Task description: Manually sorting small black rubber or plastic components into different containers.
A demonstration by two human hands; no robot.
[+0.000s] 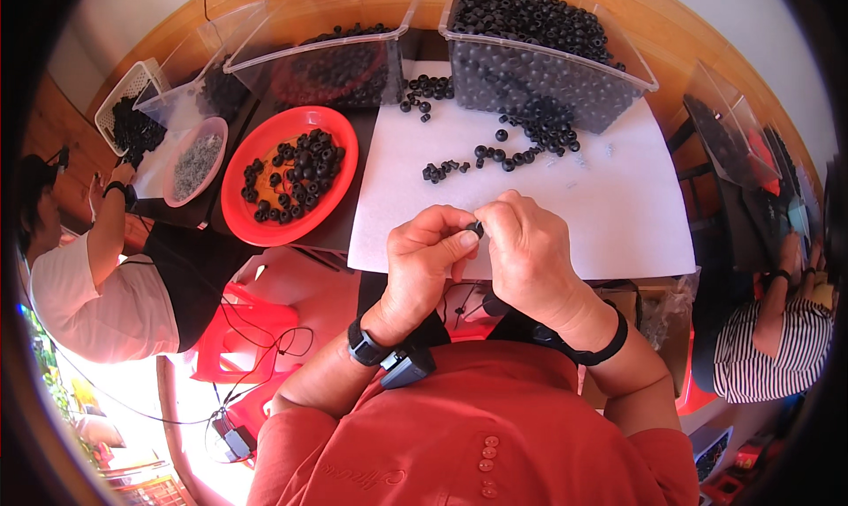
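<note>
While my left hand (430, 252) is pinching a small black piece (475, 229) over a white sheet (623, 215), my right hand (532, 252) is resting bunched fingertips beside it; whether they are gripping it, I cannot tell. It is looking light, stiff and smooth, probably best held by its sides. Leftward, a red tray (305, 117) is holding similar pieces; beyond, loose black pieces (508, 164) are lying before a clear bin (495, 78) that is brimming with more.

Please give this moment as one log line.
left hand: pinching black part; right hand: at same part; red tray: holds black pieces
</note>
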